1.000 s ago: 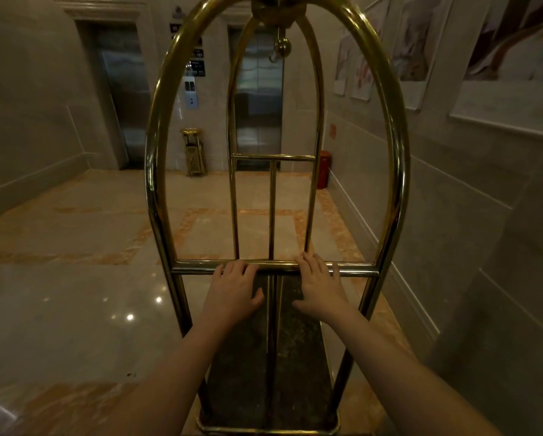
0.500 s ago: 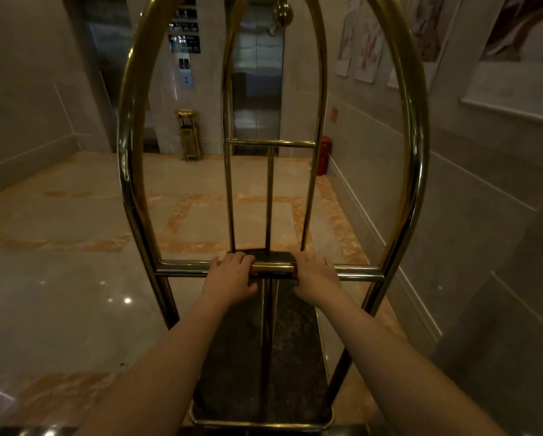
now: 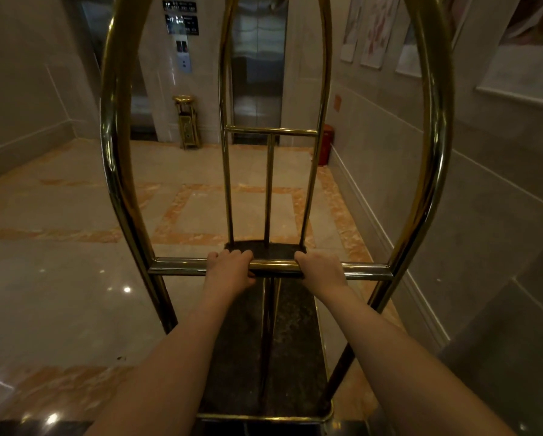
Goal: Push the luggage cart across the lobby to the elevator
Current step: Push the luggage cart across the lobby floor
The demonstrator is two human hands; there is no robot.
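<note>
A brass luggage cart with tall arched tubes and a dark carpeted deck fills the middle of the view. Its deck carries no bags. My left hand and my right hand both wrap the horizontal crossbar near its middle, a short gap between them. Straight ahead, past the cart's far arch, stands a shut steel elevator door. A second elevator door shows to the left, partly behind the brass tube.
A call panel sits on the pillar between the doors, with a brass ash bin below it. A red extinguisher stands at the right wall, close along the cart's right side. Polished marble floor spreads to the left.
The cart and I have rolled forward; the elevator doors and bin look larger and nearer. My fingers went from resting on the crossbar to curled around it.
</note>
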